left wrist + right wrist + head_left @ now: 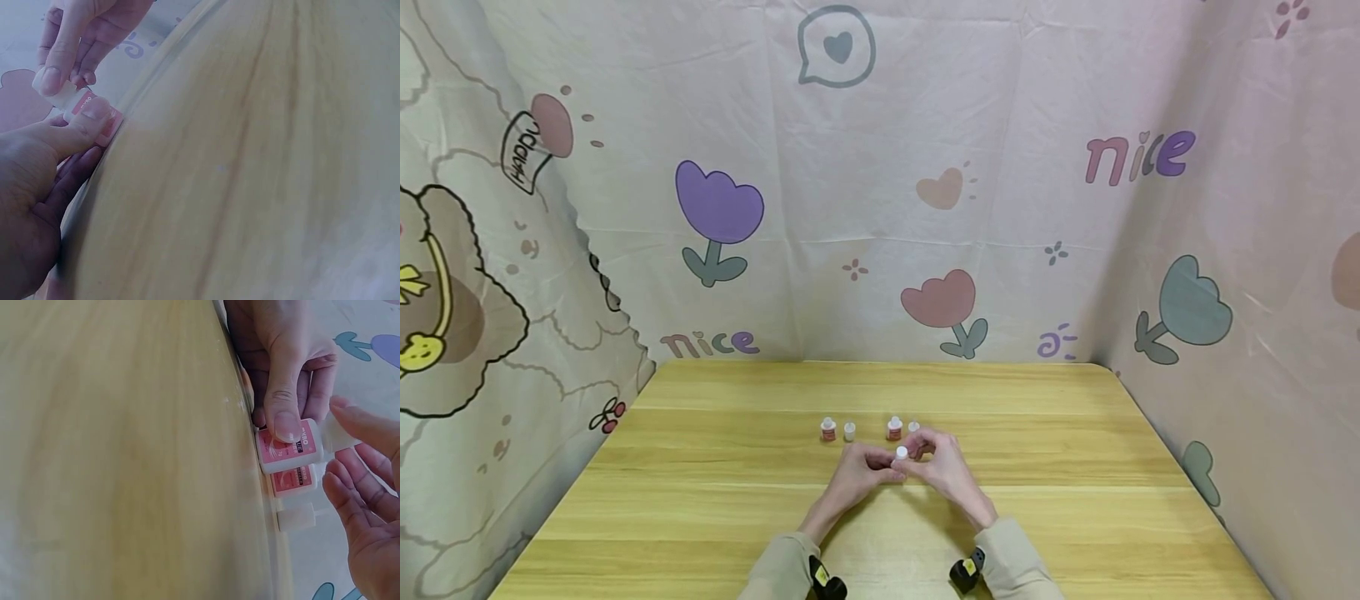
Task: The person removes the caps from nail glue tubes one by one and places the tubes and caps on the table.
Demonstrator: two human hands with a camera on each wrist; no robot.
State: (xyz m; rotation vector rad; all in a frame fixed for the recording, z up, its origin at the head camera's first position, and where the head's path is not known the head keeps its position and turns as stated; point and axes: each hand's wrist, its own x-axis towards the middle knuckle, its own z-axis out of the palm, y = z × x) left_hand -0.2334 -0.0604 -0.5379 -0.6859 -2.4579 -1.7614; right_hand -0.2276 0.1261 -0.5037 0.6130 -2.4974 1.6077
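My left hand (pixel 859 475) grips a small white glue bottle (pixel 281 456) with a pink label, thumb pressed across the label. At the bottle's neck end, my right hand (pixel 943 468) pinches a white cap (pixel 338 434) between thumb and fingers. Both hands meet just above the table, toward the middle. In the left wrist view the cap overlaps the bottle's top, so the neck is hidden. Behind the hands stand two similar bottles with pink labels, a left one (pixel 828 431) and a right one (pixel 894 430).
A loose white cap (pixel 849 432) stands beside the left bottle. Another cap (pixel 913 427) is next to the right bottle, partly behind my right hand. The wooden table (pixel 737 508) meets a printed cloth backdrop (pixel 850 283) at its far edge.
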